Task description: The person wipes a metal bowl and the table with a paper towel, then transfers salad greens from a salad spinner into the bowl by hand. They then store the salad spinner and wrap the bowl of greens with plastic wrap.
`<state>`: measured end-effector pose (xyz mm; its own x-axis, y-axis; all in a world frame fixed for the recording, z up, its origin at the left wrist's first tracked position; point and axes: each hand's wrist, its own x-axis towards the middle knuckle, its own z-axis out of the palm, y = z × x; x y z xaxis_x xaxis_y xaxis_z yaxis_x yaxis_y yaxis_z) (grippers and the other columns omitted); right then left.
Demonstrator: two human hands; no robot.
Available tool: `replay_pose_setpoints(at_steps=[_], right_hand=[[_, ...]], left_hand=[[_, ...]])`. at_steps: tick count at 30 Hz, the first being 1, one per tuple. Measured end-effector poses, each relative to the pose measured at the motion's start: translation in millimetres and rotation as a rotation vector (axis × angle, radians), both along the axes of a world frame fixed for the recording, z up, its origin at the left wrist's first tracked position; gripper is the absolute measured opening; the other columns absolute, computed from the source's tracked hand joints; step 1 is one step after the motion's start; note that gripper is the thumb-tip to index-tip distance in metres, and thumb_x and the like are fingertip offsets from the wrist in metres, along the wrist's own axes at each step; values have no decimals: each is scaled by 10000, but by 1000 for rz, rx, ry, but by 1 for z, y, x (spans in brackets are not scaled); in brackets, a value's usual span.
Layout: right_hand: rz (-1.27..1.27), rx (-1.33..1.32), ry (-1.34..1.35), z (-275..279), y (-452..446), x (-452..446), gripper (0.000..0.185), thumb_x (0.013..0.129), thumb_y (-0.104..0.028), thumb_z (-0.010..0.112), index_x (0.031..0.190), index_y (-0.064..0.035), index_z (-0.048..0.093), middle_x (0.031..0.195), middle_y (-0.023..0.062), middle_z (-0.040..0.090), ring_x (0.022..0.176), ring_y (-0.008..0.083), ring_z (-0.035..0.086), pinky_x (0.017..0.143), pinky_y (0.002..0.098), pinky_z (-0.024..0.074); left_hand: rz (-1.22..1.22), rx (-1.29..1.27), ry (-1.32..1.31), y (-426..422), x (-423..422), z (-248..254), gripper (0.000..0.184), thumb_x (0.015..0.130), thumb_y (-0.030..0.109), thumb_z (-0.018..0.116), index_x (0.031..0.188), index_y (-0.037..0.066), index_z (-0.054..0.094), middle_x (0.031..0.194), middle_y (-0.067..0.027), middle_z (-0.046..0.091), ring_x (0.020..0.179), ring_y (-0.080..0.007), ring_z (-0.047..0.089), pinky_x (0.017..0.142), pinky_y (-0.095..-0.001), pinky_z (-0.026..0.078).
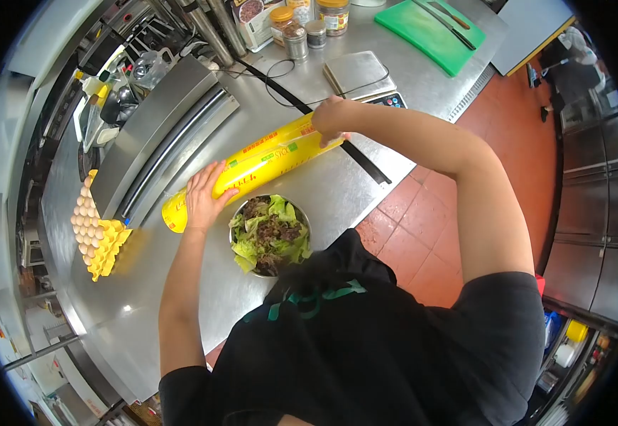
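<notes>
A long yellow cling film box (266,163) with red and green print lies slantwise across the steel counter. My left hand (206,195) grips it near its left end, fingers over the top and thumb along the side. At the far right end my right hand (330,119) is closed on the upper edge of the box; its fingertips are partly hidden. Just below the box, close to my body, stands a round metal bowl (309,248) filled with green and dark red lettuce leaves (270,231).
Egg trays (113,245) with eggs sit at the left beside a steel unit (160,135). A kitchen scale (358,74) is beyond my right hand. Farther back are jars (334,18) and a green cutting board (422,32) with knives. The steel counter (138,312) borders a red tiled floor.
</notes>
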<state>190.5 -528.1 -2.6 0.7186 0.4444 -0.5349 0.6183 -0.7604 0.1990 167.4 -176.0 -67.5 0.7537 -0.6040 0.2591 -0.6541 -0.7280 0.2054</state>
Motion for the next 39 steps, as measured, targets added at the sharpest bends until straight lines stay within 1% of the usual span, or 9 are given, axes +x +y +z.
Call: replay_pose_setpoints(at_steps=[5,9,11,15,17,23,27,31,39], right_hand=[[-632,180,476,13,-3,1,363,806,-413,631,921,-81,723,811,20,711,761,197,644,658,343,501],[-720,266,585,5,-18,5,267,826,-272,592,942,-65,715,852,48,709,703,204,637,653,355,504],[-169,56,16,17,-3,-17,231,814,-221,586,925,-67,717,883,53,706,674,202,613,632,359,482],[421,127,-456,8,2,-63,174,797,-164,578,872,-96,720,976,93,648,892,243,610,749,354,482],[412,136,-382,-4,-3,-66,177,805,-148,550,865,-111,712,989,111,618,987,285,587,802,370,483],[-634,869,-80,-55,-25,-57,340,933,-346,461,910,-93,688,733,69,688,803,268,663,762,394,510],[-1167,989,187,-61,-14,-42,536,930,-512,413,856,-67,703,632,90,670,758,217,674,703,375,527],[-490,318,-246,-28,-19,-58,526,851,-534,547,939,-33,682,770,153,679,801,277,674,710,375,536],[-680,152,-256,12,-133,-77,382,896,-420,551,892,-70,701,935,140,679,923,304,647,778,416,508]], left_hand=[[29,-16,52,-2,8,1,654,747,455,695,1306,156,533,1278,-107,548,1154,-286,499,999,-417,344],[44,-8,51,-2,6,0,643,761,463,682,1308,159,532,1281,-111,547,1157,-285,500,1005,-414,334],[60,-14,25,-4,7,-2,642,763,466,679,1308,162,532,1283,-110,546,1161,-282,497,1009,-413,328],[120,-28,67,-4,9,-2,647,760,479,677,1310,170,531,1286,-108,542,1180,-271,485,1022,-418,311],[132,-29,63,-2,8,-3,652,753,484,682,1307,174,534,1291,-101,538,1188,-269,477,1025,-424,306],[135,-51,67,-3,12,2,668,737,474,698,1312,179,528,1303,-84,530,1189,-272,476,1034,-440,301],[114,-37,94,-3,12,3,668,730,467,705,1314,199,525,1307,-84,525,1207,-279,465,1052,-459,296],[143,11,93,1,15,3,675,724,467,711,1317,206,522,1313,-84,521,1213,-273,461,1060,-472,286],[186,19,32,7,9,-2,669,727,452,716,1314,196,524,1326,-92,510,1216,-273,455,1065,-481,274]])
